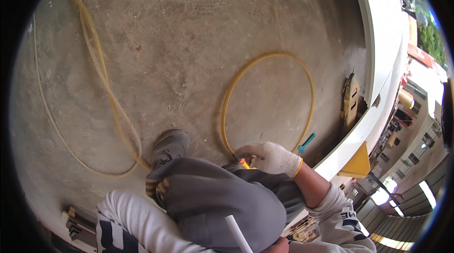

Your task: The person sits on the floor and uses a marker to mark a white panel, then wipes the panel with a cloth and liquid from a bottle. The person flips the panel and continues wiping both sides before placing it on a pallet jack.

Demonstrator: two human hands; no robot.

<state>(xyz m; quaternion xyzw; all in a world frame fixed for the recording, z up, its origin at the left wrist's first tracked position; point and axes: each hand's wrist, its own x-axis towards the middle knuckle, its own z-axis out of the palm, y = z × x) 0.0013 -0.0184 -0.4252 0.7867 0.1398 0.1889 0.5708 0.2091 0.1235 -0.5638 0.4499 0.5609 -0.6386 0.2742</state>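
My right hand (272, 158), in a white knitted glove with a yellow cuff edge, is beside my bent knee. Its fingers are curled closed at the orange end fitting (244, 163) of a yellow hose (226, 106); the glove covers part of the grip. From that fitting the hose makes a wide loop over the concrete floor. My left arm (137, 220), in a white and dark sleeve, crosses the lower edge. A patch of bare skin shows at the bottom, but the left hand's fingers are hidden. A white stick (238, 234) juts up in front of my grey trousers.
A teal-handled tool (307, 143) lies by the loop. Right of it are a yellow slotted piece (350, 99), a long white curved panel (378, 30) and a yellow block (355, 162). More hoses (101, 68) trail across the left floor near my shoe (171, 145).
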